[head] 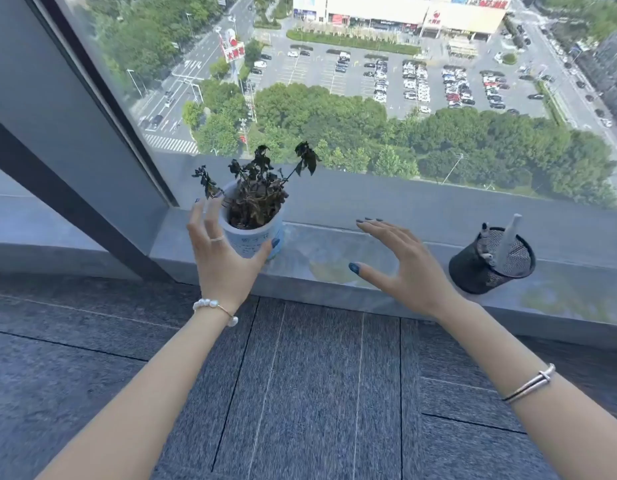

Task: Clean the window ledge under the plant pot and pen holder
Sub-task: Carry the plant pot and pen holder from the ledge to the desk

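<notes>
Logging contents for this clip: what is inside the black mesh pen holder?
Inside the black mesh pen holder, a pale grey pen leans upward and a smaller dark item sits at the left rim. The mesh wall hides the bottom.

You're in an office, high up in a tower block. The floor is grey carpet tiles (300,393) laid in squares, commercial type. Full-height glass (334,109) in a dark metal frame (75,116) runs down to a low, glossy grey window ledge (334,258). On the ledge: a black mesh pen holder (473,271) with pens in it and a small white plant pot (251,240) with a wilted plant. Through the glass you look steeply down on a car park (334,74), trees (473,143) and a road (182,84).
</notes>
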### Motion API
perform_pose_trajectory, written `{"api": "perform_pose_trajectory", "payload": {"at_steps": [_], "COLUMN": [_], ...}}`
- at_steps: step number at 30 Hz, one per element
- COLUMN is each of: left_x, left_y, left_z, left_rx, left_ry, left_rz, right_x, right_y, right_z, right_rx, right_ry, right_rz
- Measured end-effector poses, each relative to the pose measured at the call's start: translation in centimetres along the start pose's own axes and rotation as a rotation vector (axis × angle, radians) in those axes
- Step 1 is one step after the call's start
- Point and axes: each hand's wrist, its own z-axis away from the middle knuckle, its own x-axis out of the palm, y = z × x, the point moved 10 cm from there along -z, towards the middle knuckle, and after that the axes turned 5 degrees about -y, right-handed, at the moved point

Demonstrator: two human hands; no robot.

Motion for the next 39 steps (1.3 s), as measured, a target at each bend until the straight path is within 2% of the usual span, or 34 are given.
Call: {"api": "perform_pose_trajectory", "payload": {"at_steps": [9, 14, 18, 27, 33, 39], "left_x": [3.1, 3.9, 4.3, 3.6, 3.7, 5.8], "left_y": [-5.2, -5.1, -5.5, -4.1, 0.1, 3.6], "left_z": [-0.2, -1.0, -1.1, -1.2, -2.6, -0.6], "left_rx": [-0.353, -0.338, -0.379, -0.327, -0.201, -0.187], "left_ry": [-0.085, -0.056, -0.010, 0.067, 0.044, -0.008], "left_rz": [0.241, 0.296, 0.271, 0.236, 0.319, 0.378], "right_x": [2.3, 2.0, 1.9, 1.0, 0.7, -0.4], "right_y": [-0.2, 0.1, 0.5, 2.0, 3.1, 5.2], "right_z": [0.7, 1.3, 1.9, 3.5, 5.1, 7.7], "right_rx": [0.023, 0.031, 0.044, 0.081, 0.115, 0.195], "right_ry": [-0.031, -0.009, -0.012, 0.007, 0.023, 0.048], "right_rz": [0.008, 0.023, 0.029, 0.024, 0.015, -0.019]}}
